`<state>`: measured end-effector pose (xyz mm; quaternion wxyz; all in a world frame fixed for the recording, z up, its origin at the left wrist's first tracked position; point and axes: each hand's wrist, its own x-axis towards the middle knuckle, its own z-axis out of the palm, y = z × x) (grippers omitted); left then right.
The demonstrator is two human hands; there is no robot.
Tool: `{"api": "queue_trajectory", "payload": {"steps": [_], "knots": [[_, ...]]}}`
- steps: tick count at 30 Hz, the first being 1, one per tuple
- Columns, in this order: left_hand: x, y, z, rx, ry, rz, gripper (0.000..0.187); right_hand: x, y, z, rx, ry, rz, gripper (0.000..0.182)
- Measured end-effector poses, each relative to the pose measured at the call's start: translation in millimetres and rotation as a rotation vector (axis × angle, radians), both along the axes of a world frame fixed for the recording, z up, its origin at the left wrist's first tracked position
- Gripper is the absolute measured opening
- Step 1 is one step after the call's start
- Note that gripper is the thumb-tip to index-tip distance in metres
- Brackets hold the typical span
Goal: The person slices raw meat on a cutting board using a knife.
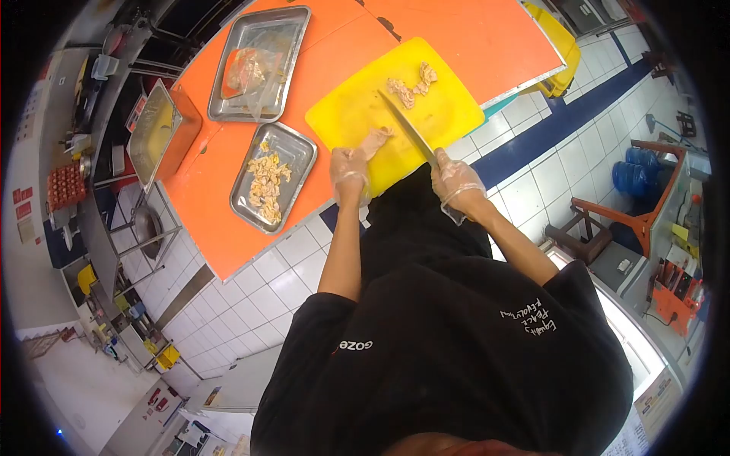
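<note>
My right hand (455, 182), in a clear plastic glove, is closed round the handle of a kitchen knife (411, 130). The blade points away from me over a yellow cutting board (334, 101). At the board's near left edge my left hand (350, 169), gloved too, grips a pale piece of meat (374, 141) that lies on the board, left of the blade. More meat pieces (401, 93) sit near the board's far edge. Left of the board, a small metal tray (245, 199) holds many chopped bits of meat (265, 182).
A larger metal tray (221, 106) with a plastic bag (251, 74) of food stands behind the small one on the orange table (208, 228). A deep metal container (158, 129) is at the table's left end. A yellow bin (564, 57) stands beyond the right corner.
</note>
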<state>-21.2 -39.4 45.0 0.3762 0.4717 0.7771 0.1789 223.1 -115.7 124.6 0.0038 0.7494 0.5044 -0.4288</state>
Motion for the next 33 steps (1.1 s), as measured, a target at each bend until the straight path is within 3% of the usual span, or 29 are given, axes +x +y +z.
{"api": "queue_trajectory", "payload": {"steps": [2,6,13,15,18,23,28,30,33], "knots": [[-5,-8,4,0.024,0.067,-0.054,0.033,-7,-6,-3,0.060,-0.119,0.234,0.045],[-8,-11,10,0.124,0.279,-0.212,0.031,-13,-12,-11,0.042,-0.114,0.269,0.041],[-5,-9,7,0.067,0.292,-0.300,0.025,5,14,-18,0.012,-0.189,0.250,0.038],[-1,-9,-3,0.355,0.431,-0.359,0.024,6,21,-18,0.009,-0.142,0.213,0.035],[15,2,-16,0.543,0.238,-0.526,0.019,-3,12,-9,0.076,-0.170,0.269,0.031],[37,0,-18,0.377,0.135,-0.532,0.017,-8,-9,-37,-0.073,-0.153,0.317,0.027],[34,0,-37,0.365,0.120,-0.529,0.018,-44,53,-56,0.004,-0.123,0.295,0.030],[35,2,-34,0.406,0.069,-0.534,0.021,-50,70,-73,0.222,-0.111,0.346,0.031],[39,0,-23,0.397,-0.022,-0.455,0.025,-69,115,-48,0.078,-0.105,0.335,0.033]]}}
